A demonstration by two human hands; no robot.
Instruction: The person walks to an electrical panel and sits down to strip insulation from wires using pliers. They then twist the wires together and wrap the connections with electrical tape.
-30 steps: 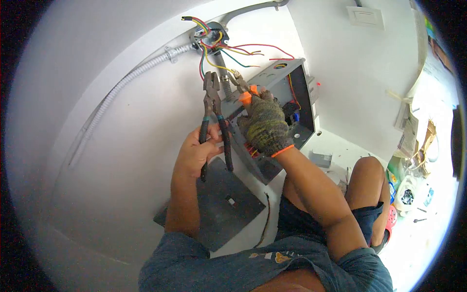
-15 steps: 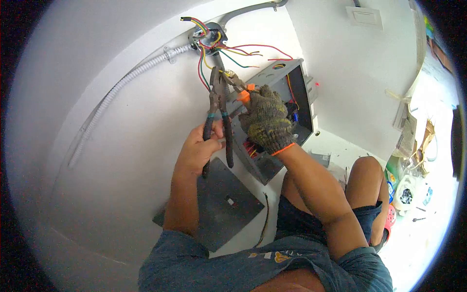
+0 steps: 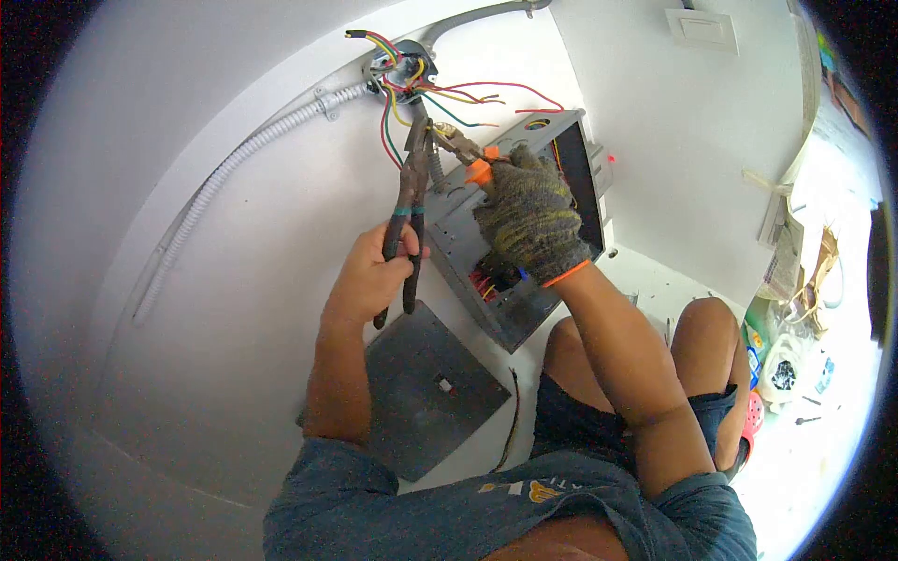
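My bare left hand (image 3: 371, 279) is closed round the handles of large dark pliers (image 3: 408, 192), whose jaws point up. In a dark knitted glove with an orange cuff, my right hand (image 3: 535, 213) grips a second pair of pliers (image 3: 458, 143) with orange handles. Both sets of jaws meet around a yellow wire (image 3: 397, 107) that comes down from the round junction box (image 3: 400, 73). Red, green and yellow wires (image 3: 468, 95) fan out from that box. Just behind my right hand lies the grey metal enclosure (image 3: 458, 245), open, with wires inside.
A grey metal cover plate (image 3: 435, 393) leans below my left arm. White corrugated conduit (image 3: 224, 176) runs along the wall to the junction box. A wall switch (image 3: 702, 31) is at the upper right. Plastic bags (image 3: 784, 369) and loose items lie on the floor at right.
The handles of the dark pliers have come closer together. My left hand has shifted slightly up and left. My gloved right hand has moved a little right with the orange-handled pliers.
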